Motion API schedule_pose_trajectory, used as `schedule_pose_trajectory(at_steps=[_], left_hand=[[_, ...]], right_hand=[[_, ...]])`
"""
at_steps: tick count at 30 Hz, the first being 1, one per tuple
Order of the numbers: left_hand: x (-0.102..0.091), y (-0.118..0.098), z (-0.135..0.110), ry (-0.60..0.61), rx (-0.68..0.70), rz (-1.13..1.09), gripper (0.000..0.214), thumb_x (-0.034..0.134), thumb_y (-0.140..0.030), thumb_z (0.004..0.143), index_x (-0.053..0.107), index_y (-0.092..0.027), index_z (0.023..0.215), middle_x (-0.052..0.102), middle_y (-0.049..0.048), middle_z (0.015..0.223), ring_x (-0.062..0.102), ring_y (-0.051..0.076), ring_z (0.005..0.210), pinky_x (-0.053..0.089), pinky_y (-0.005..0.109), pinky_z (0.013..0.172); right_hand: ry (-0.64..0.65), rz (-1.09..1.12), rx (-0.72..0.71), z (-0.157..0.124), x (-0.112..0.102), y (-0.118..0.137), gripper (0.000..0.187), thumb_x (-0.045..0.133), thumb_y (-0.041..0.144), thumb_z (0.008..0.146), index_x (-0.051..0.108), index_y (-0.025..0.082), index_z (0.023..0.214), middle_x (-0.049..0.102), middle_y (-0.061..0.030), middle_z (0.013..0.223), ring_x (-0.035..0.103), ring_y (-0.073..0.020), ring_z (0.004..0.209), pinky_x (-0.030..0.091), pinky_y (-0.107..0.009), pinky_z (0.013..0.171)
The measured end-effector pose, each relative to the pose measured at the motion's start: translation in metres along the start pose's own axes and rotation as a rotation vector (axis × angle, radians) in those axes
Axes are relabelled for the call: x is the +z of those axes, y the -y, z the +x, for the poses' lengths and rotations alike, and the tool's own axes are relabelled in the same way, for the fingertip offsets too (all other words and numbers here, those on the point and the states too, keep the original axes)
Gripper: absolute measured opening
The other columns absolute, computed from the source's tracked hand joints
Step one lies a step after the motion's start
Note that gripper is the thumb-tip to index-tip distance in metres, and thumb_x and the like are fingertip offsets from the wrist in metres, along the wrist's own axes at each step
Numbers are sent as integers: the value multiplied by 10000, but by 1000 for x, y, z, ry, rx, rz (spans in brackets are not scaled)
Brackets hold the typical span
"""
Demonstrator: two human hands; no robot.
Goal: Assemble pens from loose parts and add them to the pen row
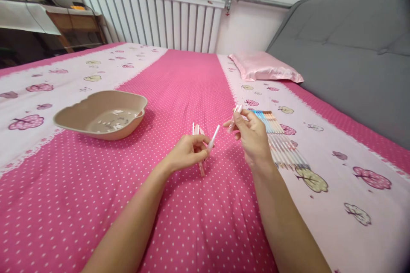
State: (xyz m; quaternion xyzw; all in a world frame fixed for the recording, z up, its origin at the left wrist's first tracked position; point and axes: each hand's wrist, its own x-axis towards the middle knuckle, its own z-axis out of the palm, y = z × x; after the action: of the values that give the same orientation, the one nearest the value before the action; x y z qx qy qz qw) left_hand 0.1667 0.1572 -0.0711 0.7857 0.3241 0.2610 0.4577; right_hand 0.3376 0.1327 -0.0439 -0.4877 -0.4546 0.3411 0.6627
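The left hand (191, 152), over the middle of the bed (192, 68), pinches a slim pale tube (214, 137) between thumb and fingers, tilted up and to the right; a few slender pink pens (201, 168) show at that hand too, though whether it grips them or they lie on the cover cannot be told. Just beside it, the right hand (253, 138) is closed on a short pinkish piece (235, 119), apart from the tube. Toward the bed's right edge, pale pens (288, 149) lie side by side, with a blue and orange row (270, 121) beyond them. Toward the left edge sits a tan basin (73, 124) holding small white and grey bits (117, 126). Farther off, a pink pillow (265, 67) lies near the far right corner, against a grey headboard (339, 30); a white radiator (153, 19) stands along the far edge.
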Motion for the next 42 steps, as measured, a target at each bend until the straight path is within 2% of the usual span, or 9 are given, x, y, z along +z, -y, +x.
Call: schedule_pose_trajectory(at_steps=[5,9,21,42], left_hand=[[-1,-2,-1,95,-4,42,159,513,-202,760,605,-115,856,604,7,601,535,98,540,378,204,514],[0,-4,-2,118,0,47,172,493,-208,762,600,-110,855,617,16,600,549,106,533,384,207,507],[0,-4,-1,111,6,51,156,483,-163,739,598,-113,832,613,8,588,549,102,535,376,198,500],[0,-4,-2,30,36,-34,112,517,-213,769,565,-128,822,569,-5,614,523,87,546,385,195,522]], right_hand=[[-58,30,-69,2,-1,-4,342,596,446,783,522,175,978,652,-10,676,572,-106,581,369,-182,432],[-50,-26,-88,1,-1,-6,333,601,433,785,522,181,989,654,-14,693,588,-113,606,405,-188,458],[15,-62,-113,-4,4,-5,314,583,419,805,508,196,1012,664,-15,714,618,-132,626,450,-215,492],[165,-142,-122,-8,8,-1,351,569,424,814,550,210,1091,646,-6,697,623,-143,640,471,-258,546]])
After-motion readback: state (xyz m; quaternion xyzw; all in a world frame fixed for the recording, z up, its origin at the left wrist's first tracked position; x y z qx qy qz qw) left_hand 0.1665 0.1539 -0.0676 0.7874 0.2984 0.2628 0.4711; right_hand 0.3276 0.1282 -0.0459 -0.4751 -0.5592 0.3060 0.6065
